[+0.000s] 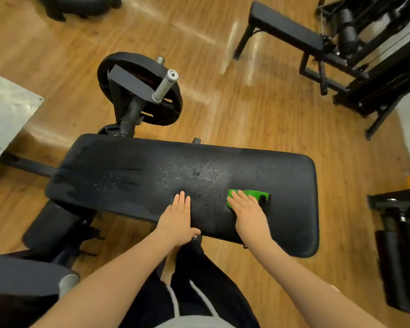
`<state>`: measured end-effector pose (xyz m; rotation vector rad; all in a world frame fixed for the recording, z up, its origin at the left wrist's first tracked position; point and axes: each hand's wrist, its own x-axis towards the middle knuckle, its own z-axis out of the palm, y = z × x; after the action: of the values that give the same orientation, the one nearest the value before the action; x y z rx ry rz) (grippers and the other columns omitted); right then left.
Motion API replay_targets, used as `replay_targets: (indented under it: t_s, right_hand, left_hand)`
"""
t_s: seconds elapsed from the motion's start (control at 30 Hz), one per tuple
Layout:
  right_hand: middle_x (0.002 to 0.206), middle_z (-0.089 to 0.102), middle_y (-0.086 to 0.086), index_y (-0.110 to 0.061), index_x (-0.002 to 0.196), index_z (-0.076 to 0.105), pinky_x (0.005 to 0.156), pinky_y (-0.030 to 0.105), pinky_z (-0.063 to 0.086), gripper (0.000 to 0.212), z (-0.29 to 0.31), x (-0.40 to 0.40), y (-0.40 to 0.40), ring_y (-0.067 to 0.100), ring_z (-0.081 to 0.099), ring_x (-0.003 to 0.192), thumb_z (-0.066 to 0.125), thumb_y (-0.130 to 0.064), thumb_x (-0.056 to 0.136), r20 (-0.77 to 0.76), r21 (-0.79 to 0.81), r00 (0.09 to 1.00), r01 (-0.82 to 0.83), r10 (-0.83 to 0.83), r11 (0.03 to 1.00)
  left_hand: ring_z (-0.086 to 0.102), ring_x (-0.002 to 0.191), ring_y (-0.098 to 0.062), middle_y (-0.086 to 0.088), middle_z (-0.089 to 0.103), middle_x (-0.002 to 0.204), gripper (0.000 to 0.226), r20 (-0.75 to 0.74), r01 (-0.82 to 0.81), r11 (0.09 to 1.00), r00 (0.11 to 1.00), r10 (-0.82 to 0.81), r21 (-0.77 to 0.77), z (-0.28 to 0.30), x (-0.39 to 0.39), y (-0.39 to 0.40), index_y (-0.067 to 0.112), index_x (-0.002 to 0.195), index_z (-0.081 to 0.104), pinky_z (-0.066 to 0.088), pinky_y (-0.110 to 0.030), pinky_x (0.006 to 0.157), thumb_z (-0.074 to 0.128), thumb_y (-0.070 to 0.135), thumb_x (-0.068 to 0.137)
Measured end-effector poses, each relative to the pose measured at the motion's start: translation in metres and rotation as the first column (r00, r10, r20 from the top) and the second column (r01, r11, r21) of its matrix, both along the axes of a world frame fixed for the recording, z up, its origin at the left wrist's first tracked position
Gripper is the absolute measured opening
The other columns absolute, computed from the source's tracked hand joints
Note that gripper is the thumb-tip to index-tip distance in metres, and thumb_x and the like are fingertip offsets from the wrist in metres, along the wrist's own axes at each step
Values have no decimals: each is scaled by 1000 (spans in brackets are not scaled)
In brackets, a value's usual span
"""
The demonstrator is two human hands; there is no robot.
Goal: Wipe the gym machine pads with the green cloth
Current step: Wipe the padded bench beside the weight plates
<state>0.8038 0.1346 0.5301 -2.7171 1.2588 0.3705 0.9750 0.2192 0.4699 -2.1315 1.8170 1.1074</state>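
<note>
A wide black pad (133,171) of a gym machine lies across the middle of the view, speckled with wet droplets near its centre. The green cloth (258,194) lies on the pad's right half. My right hand (247,211) presses flat on the cloth with straight fingers, covering its near part. My left hand (179,216) rests flat on the bare pad to the left of the cloth, fingers straight, thumb at the pad's near edge.
A black weight plate (171,110) on a grey peg stands behind the pad. A roller pad (50,223) sits low at the left. Another bench (284,24) and machine frame stand at the back right. More equipment (398,256) stands at the right. The floor is wood.
</note>
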Motion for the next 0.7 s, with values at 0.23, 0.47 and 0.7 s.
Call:
replay_targets:
  t_s: [0.23, 0.47, 0.7]
  right_hand:
    - [108, 70, 4, -12, 101, 73, 90, 39, 45, 72, -6, -16, 52, 21, 65, 104, 83, 9, 33, 60, -86, 998, 35, -30, 996]
    - [103, 71, 3, -12, 94, 75, 86, 40, 49, 68, -3, -14, 77, 22, 67, 100, 84, 8, 30, 80, -99, 995, 71, -64, 993]
    - [109, 70, 5, -13, 100, 73, 89, 41, 47, 65, -12, 7, 73, 23, 65, 104, 85, 2, 38, 33, -54, 985, -166, 168, 985]
  left_hand:
    - [-5, 149, -29, -17, -13, 160, 97, 20, 55, 998, 998, -54, -21, 2, 5, 0, 3, 152, -9, 13, -40, 120, 47, 57, 94]
    - [-8, 149, -26, -15, -14, 161, 90, 8, 97, 994, 995, -96, -53, 0, 14, 6, 6, 152, -11, 10, -39, 120, 44, 52, 97]
    - [-8, 149, -25, -14, -14, 160, 91, -2, 98, 993, 995, -98, -66, -2, 14, 6, 6, 152, -11, 10, -39, 120, 45, 51, 97]
